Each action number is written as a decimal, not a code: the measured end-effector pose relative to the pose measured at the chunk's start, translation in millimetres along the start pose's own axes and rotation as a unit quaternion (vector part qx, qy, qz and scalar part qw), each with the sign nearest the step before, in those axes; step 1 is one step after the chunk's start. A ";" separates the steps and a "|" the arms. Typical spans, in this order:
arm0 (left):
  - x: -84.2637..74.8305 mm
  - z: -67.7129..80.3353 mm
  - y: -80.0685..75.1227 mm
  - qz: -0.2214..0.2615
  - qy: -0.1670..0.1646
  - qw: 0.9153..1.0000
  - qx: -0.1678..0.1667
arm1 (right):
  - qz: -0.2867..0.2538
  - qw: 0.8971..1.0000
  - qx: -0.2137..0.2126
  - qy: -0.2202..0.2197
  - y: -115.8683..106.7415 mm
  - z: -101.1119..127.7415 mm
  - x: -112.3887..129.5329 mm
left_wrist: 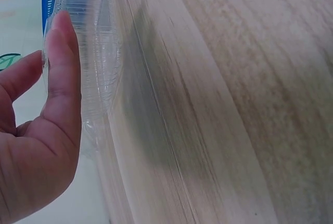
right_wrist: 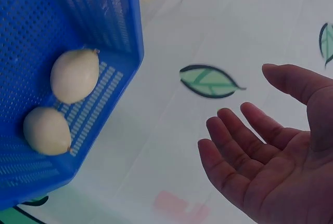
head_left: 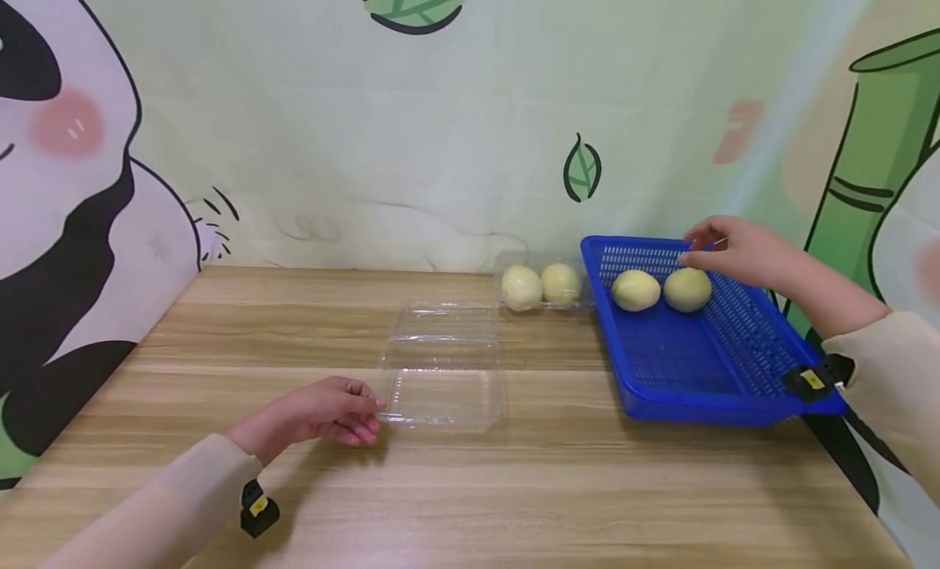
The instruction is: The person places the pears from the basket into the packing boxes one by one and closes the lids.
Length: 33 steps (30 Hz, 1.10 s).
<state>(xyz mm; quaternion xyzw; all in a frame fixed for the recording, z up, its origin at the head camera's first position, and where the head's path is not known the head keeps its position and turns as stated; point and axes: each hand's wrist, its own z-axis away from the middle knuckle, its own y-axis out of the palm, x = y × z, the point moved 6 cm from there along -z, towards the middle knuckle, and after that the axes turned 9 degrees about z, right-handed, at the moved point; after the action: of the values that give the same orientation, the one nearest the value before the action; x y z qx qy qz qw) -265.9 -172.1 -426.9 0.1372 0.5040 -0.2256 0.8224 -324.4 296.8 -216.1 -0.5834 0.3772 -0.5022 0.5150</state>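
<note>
My left hand (head_left: 334, 411) pinches the near left corner of an opened clear plastic clamshell box (head_left: 441, 393) between thumb and fingers. The left wrist view shows the box's ridged wall (left_wrist: 96, 52) beside the fingers. My right hand (head_left: 742, 251) hovers over the far right part of a blue plastic basket (head_left: 690, 406), holding nothing. The right wrist view has this hand (right_wrist: 270, 167) with fingers spread and slightly bent. Two pale yellow-green round fruits, a left one (head_left: 636, 291) and a right one (head_left: 687, 290), lie at the basket's far end, just below that hand.
Behind the box and left of the basket, another clear container (head_left: 507, 267) holds two similar pale fruits (head_left: 521, 288) against the back wall. The wooden tabletop (head_left: 470, 495) stretches across the front. A printed cloth (head_left: 308, 144) with leaves and pandas hangs behind.
</note>
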 end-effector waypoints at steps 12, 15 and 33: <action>4.1 2.7 -0.4 0.031 -0.006 0.999 0.025 | -0.009 0.999 0.005 0.048 -3.3 -20.4 -35.1; 4.4 3.8 -0.1 0.039 -0.006 0.999 0.035 | -0.010 0.998 0.004 0.062 -0.4 -26.0 -43.4; 3.0 4.7 -0.1 0.041 -0.001 0.999 0.034 | -0.045 0.992 0.011 0.114 39.2 -57.6 -91.0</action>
<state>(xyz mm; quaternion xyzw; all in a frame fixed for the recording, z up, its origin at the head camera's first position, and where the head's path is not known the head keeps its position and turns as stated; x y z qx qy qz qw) -261.2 -175.0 -427.4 0.1849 0.4895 -0.2089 0.8261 -396.6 364.0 -274.5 -0.5332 0.4007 -0.5923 0.4519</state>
